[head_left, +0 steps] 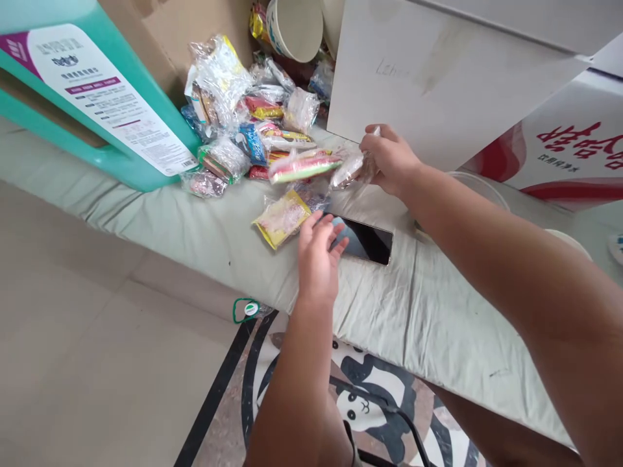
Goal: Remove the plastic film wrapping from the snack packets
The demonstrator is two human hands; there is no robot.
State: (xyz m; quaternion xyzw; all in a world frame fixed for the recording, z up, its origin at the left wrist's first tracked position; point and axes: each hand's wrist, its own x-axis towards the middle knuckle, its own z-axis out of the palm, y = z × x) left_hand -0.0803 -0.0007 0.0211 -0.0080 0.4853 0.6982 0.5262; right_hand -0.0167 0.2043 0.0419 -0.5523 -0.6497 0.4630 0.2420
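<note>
My right hand pinches a clear plastic snack wrapper at the right end of a heap of packaged snacks; what is inside it I cannot make out. My left hand hovers with fingers apart over the left end of a dark smartphone, holding nothing. Just left of those fingers lies a yellow snack packet. A long pink and green packet sits between the heap and the held wrapper. Behind it are a blue packet and several crumpled clear wrappers.
A large green jug stands left of the heap. Cardboard and a paper cup are behind. A white box and a red-and-white carton stand right. The pale cloth-covered surface ends above a patterned floor.
</note>
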